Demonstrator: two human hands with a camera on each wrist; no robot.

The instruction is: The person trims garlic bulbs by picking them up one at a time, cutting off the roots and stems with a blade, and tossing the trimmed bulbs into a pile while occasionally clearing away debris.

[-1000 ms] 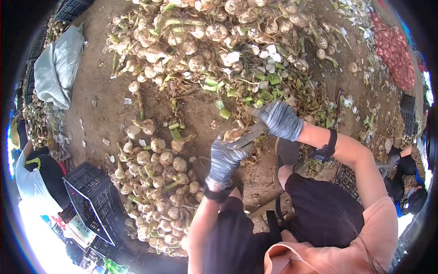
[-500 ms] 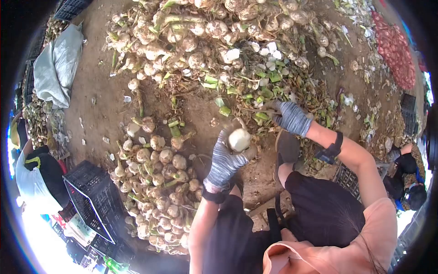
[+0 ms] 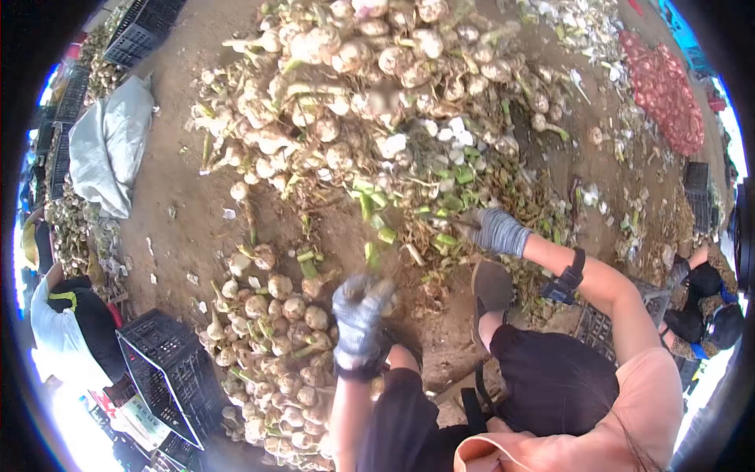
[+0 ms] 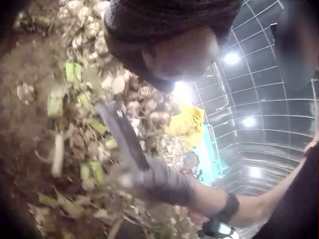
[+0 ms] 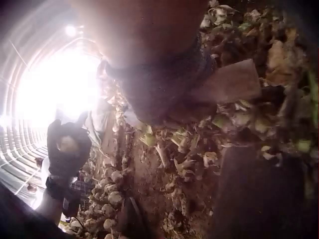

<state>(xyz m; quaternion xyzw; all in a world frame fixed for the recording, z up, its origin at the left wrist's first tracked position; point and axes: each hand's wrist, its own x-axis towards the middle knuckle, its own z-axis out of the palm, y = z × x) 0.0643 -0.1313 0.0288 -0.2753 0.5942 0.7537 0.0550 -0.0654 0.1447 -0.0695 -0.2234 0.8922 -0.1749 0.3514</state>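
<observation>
My gloved left hand (image 3: 360, 311), blurred in the head view, is over the right edge of the near heap of garlic bulbs (image 3: 271, 346). In the right wrist view its fingers are curled round a pale garlic bulb (image 5: 68, 144). Ahead and to the right, my gloved right hand (image 3: 502, 233) grips a knife. The broad flat knife blade (image 4: 123, 133) points away from the fist in the left wrist view. Below that hand lie cut green stalk pieces (image 3: 448, 240) and dry leaf scraps.
A larger pile of untrimmed garlic (image 3: 338, 110) spreads across the ground ahead. Black plastic crates (image 3: 169, 370) stand at the left, with a pale sack (image 3: 110, 149) beyond. Red net bags (image 3: 661, 94) lie at far right. Other people (image 3: 75, 330) sit on either side.
A second ago the knife blade was against the bulb in my left hand. Now the hands are apart: the left has moved left and nearer me, the right has moved right with the knife.
</observation>
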